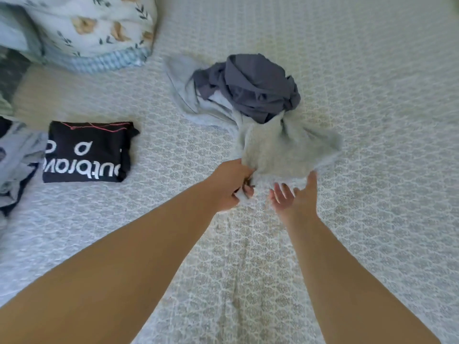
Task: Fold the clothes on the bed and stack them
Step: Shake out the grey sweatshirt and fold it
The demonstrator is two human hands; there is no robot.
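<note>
Clothes are only partly dealt with: 1 black printed shirt [87, 152] lies folded on the bed [372, 219] at the left, with a grey patterned garment [17, 160] just beside it at the frame edge, whether folded cannot be told. Near the middle, a dark grey garment [258, 88] lies crumpled on a pale blue one [188, 95], both unfolded. A light grey fleecy garment [280, 150] is being drawn from that heap; its edge is pinched in the grip of the left hand [231, 184], while the right hand [295, 194] is spread wide, palm up, beneath it. At least 3 items are judged left to fold and stack.
</note>
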